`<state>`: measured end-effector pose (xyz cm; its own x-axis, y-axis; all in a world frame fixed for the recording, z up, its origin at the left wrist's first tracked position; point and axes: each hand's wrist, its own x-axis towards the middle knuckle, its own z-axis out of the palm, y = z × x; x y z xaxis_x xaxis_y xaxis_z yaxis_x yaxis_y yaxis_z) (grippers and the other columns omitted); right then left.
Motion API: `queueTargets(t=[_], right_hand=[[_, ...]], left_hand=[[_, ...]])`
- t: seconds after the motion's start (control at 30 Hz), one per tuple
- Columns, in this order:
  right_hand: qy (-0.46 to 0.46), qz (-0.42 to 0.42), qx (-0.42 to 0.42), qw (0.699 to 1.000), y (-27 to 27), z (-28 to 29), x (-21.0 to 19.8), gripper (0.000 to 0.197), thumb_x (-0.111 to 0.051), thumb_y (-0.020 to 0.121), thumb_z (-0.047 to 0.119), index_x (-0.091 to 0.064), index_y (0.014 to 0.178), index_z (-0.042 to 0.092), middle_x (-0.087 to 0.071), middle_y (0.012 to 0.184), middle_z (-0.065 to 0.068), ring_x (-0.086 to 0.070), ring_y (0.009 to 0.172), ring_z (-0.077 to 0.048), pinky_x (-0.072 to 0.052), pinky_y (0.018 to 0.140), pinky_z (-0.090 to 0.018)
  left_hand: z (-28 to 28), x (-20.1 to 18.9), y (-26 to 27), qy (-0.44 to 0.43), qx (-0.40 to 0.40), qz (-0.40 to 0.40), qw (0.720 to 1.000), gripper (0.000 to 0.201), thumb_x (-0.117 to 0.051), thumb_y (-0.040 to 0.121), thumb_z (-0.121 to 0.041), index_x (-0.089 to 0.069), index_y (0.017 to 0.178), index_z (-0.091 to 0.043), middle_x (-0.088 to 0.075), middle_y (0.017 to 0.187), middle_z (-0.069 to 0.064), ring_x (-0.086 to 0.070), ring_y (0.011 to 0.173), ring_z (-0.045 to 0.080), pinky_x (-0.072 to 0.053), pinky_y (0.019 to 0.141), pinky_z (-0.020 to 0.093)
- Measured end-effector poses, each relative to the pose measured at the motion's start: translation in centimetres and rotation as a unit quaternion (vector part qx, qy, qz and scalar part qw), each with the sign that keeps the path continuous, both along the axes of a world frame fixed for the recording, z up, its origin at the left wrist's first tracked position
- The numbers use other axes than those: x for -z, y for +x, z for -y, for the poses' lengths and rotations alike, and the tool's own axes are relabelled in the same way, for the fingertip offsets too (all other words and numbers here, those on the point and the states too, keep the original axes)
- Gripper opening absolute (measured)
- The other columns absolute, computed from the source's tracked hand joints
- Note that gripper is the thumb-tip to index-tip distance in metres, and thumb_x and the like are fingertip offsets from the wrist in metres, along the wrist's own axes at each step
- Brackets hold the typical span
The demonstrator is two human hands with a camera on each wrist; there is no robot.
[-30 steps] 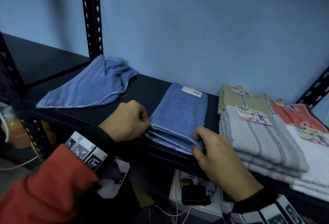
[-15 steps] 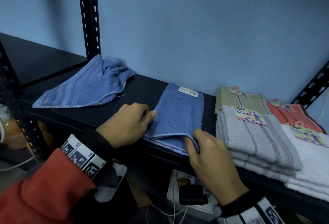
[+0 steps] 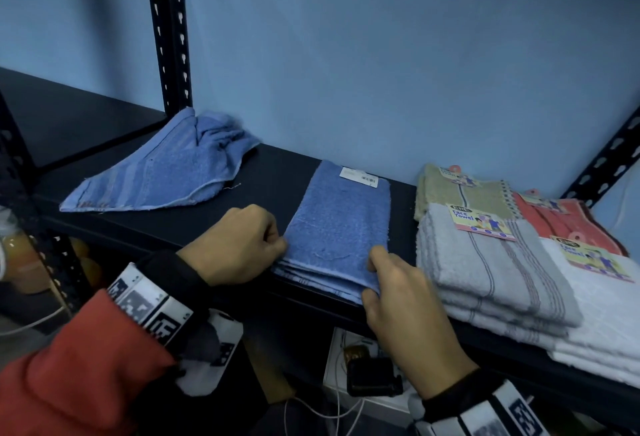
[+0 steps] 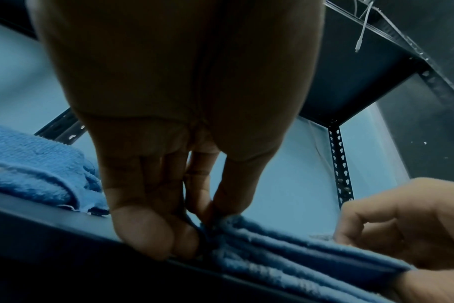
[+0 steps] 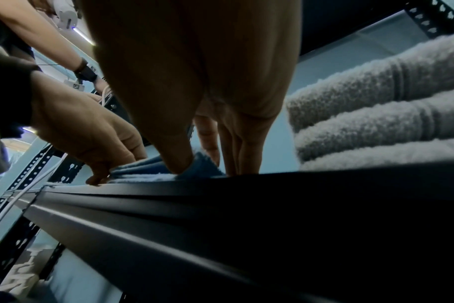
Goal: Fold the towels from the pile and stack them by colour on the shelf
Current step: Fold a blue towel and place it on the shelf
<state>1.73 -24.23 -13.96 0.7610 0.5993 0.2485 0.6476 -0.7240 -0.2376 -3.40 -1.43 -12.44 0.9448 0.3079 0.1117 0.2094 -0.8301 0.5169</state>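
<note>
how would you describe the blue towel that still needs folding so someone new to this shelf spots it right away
On the black metal shelf, look to the far left end, by the upright post. The unfolded blue towel lies there alone in a loose, crumpled triangle. The other blue towels sit mid-shelf as a neat flat stack with a white tag, held at the front by both hands.
</note>
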Motion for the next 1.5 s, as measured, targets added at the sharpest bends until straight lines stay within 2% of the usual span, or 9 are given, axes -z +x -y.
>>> queueTargets(t=[0.2, 0.33, 0.5, 0.6, 0.67, 0.73, 0.83, 1.23, 1.5], right_hand=[[-0.081, 0.010, -0.032, 0.996, 0.4, 0.3, 0.1, 0.026, -0.049, 0.097, 0.010, -0.042, 0.120, 0.020, -0.056, 0.110, -0.001, -0.062, 0.089, -0.028, -0.032, 0.066, -0.031], [-0.104, 0.094, -0.030, 0.990, 0.7, 0.3, 1.6, 0.043, -0.081, 0.063, 0.001, -0.059, 0.097, 0.015, -0.070, 0.098, -0.005, -0.073, 0.085, -0.023, -0.045, 0.048, -0.026], [-0.091, 0.120, -0.034, 0.988, 0.3, -0.1, 2.9, 0.046, -0.082, 0.056, 0.003, -0.065, 0.098, 0.011, -0.068, 0.127, -0.017, -0.066, 0.119, -0.031, -0.062, 0.070, -0.034], [-0.077, 0.101, -0.061, 0.990, 0.0, 0.3, 2.4, 0.035, -0.065, 0.079, 0.019, -0.054, 0.112, 0.018, -0.067, 0.129, -0.011, -0.065, 0.121, -0.024, -0.059, 0.076, -0.034], [-0.057, 0.071, -0.079, 0.993, 0.2, 0.8, 2.4, 0.032, -0.047, 0.093, 0.037, -0.047, 0.122, 0.024, -0.057, 0.143, -0.002, -0.052, 0.136, -0.018, -0.053, 0.088, -0.036], [-0.057, 0.067, -0.086, 0.992, 0.4, 1.3, 2.7, 0.047, -0.060, 0.089, 0.051, -0.046, 0.126, 0.027, -0.051, 0.148, 0.004, -0.047, 0.139, -0.016, -0.050, 0.092, -0.036], [-0.041, 0.087, -0.102, 0.990, 0.5, 1.3, 2.6, 0.052, -0.082, 0.075, 0.040, -0.052, 0.115, 0.028, -0.059, 0.133, 0.008, -0.059, 0.117, -0.017, -0.052, 0.079, -0.033], [0.341, -0.055, -0.113, 0.932, 0.6, 0.9, 1.1, 0.009, -0.057, 0.101, 0.018, -0.057, 0.095, 0.024, -0.057, 0.077, 0.004, -0.054, 0.068, -0.020, -0.045, 0.062, -0.041], [0.445, -0.235, -0.109, 0.857, -0.3, -0.4, 1.2, 0.022, -0.065, 0.097, 0.017, -0.052, 0.114, 0.021, -0.074, 0.104, 0.000, -0.073, 0.096, -0.015, -0.059, 0.077, -0.033]], left_hand=[[0.1, 0.0, 0.1, -0.002, -0.011, -0.022, 1.000, 0.022, -0.064, 0.089, -0.023, -0.059, 0.071, -0.011, -0.064, 0.072, 0.002, -0.062, 0.070, 0.021, -0.050, 0.062, 0.034], [0.4, 0.1, -0.1, -0.007, -0.010, -0.003, 1.000, 0.008, -0.065, 0.087, -0.020, -0.061, 0.080, -0.019, -0.064, 0.077, -0.005, -0.061, 0.071, 0.012, -0.047, 0.061, 0.023], [0.9, 0.5, -0.1, 0.051, 0.057, 0.029, 0.997, 0.027, -0.059, 0.090, -0.015, -0.074, 0.104, -0.033, -0.055, 0.109, -0.011, -0.058, 0.096, 0.008, -0.049, 0.087, 0.026], [1.2, 0.2, -0.6, 0.096, 0.112, -0.006, 0.989, 0.026, -0.062, 0.093, -0.038, -0.071, 0.115, -0.027, -0.047, 0.144, -0.013, -0.046, 0.124, 0.010, -0.043, 0.104, 0.029], [1.3, -0.1, -1.2, 0.102, 0.156, -0.072, 0.980, 0.062, -0.071, 0.080, -0.063, -0.059, 0.128, -0.026, -0.035, 0.153, -0.018, -0.034, 0.134, 0.009, -0.038, 0.111, 0.030], [1.1, -0.4, -1.6, 0.102, 0.161, -0.115, 0.975, 0.077, -0.082, 0.070, -0.060, -0.047, 0.132, -0.030, -0.032, 0.152, -0.019, -0.027, 0.138, 0.009, -0.036, 0.113, 0.031], [0.4, -0.2, -1.2, 0.138, 0.155, -0.064, 0.976, 0.050, -0.083, 0.077, -0.038, -0.047, 0.111, -0.033, -0.044, 0.147, -0.014, -0.031, 0.135, 0.010, -0.039, 0.108, 0.032], [-0.4, -1.8, -1.4, -0.047, 0.164, 0.188, 0.967, 0.006, -0.058, 0.101, -0.027, -0.057, 0.098, -0.022, -0.065, 0.083, -0.001, -0.063, 0.078, 0.020, -0.049, 0.071, 0.050], [0.4, -0.9, -0.8, -0.079, 0.067, 0.229, 0.968, 0.016, -0.052, 0.102, -0.029, -0.050, 0.095, -0.015, -0.061, 0.077, 0.002, -0.058, 0.072, 0.018, -0.047, 0.069, 0.044]])
